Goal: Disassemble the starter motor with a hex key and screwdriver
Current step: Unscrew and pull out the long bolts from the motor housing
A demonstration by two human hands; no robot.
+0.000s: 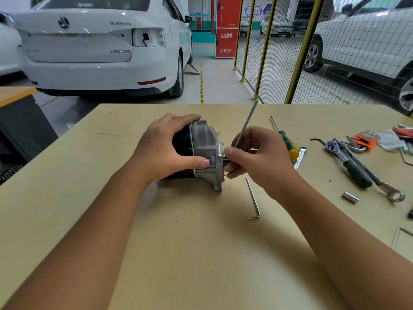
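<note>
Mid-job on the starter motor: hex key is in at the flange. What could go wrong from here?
1. The right hand holds the hex key in a fingertip grip; it could slip off the bolt.
2. The starter motor lies on its side, steadied only by the left hand; it may roll.
3. A freed bolt could drop onto the workbench.

A tan table (201,253) fills the lower part of the view. At three o'clock on it lie a ratchet wrench (348,163) with a black grip, a ring spanner (377,182) crossing just beside it, and a small socket (350,196) nearby. An orange holder (365,142) of keys sits toward two o'clock, with a crumpled plastic bag (388,139) next to it. A strip of silver sleeve (300,156) lies near the centre. Beyond the table, a white car (100,45) stands at eleven o'clock, a red cabinet (226,26) at twelve, and a yellow-posted wire fence (279,52) at one, with a pale car (366,34) behind it.
</note>
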